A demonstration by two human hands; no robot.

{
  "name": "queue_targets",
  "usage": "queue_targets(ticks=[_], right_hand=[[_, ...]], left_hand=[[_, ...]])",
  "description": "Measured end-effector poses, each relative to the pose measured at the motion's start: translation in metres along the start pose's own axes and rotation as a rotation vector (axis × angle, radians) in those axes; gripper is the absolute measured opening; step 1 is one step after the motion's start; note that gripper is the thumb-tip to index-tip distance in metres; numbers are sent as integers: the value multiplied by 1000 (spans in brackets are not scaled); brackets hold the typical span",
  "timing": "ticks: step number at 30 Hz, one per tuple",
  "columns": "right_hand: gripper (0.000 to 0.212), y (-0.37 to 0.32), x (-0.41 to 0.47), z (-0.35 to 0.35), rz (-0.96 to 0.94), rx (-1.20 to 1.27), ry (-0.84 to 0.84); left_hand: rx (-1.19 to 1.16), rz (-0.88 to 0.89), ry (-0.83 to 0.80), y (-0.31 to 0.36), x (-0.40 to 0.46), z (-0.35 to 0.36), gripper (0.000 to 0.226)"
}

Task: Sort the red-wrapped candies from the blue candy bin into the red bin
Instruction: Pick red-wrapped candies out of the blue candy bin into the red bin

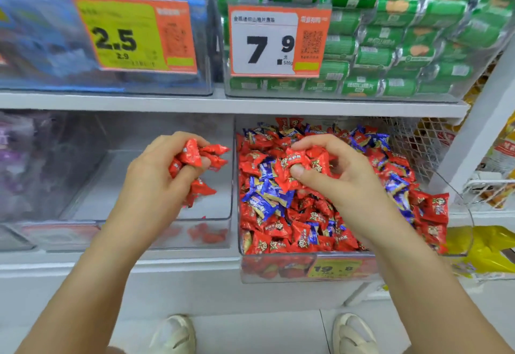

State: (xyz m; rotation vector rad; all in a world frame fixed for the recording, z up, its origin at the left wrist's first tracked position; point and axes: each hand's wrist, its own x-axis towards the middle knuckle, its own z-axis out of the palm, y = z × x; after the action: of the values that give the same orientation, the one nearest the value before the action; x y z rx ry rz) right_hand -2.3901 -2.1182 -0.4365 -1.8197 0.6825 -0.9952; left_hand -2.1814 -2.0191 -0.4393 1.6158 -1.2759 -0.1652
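A clear bin (457,208) on the lower shelf at right is heaped with mixed red-wrapped candies (278,231) and blue-wrapped candies (267,194). My right hand (342,175) is over this heap, thumb and fingers pinching a red candy (295,158). To its left stands a nearly bare clear bin (211,220) with a few red candies at its front bottom. My left hand (158,175) hovers over that bin and grips a bunch of red candies (203,155); more red candies (200,189) show just below the hand.
The upper shelf holds a bin of green packs (390,33) and a blue-packet bin (39,33), each with a price tag. A white shelf edge (223,105) overhangs the lower bins. A wire mesh divider (426,142) and yellow bags (485,250) lie right. My shoes are on the floor below.
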Motion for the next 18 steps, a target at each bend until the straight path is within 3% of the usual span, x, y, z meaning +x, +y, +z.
queue_targets(ticks=[6, 9, 11, 14, 16, 18], right_hand=[[31, -18, 49, 101, -125, -285, -140], [58, -11, 68, 135, -42, -608, -401], [64, -7, 70, 140, 13, -821, -572], [46, -5, 59, 127, -110, -979, -512], [36, -3, 48, 109, -189, -926, -413], [29, 4, 37, 86, -239, -845, -316]], left_hand=[[-2, -347, -42, -82, 10, -49, 7], [6, -362, -82, -103, 13, -60, 33], [-128, -416, -136, -105, 13, -66, 20], [-197, -478, -175, -107, 14, -73, 28], [-158, -501, -95, -106, 17, -75, 40], [-106, -488, -35, -104, 17, -72, 33]])
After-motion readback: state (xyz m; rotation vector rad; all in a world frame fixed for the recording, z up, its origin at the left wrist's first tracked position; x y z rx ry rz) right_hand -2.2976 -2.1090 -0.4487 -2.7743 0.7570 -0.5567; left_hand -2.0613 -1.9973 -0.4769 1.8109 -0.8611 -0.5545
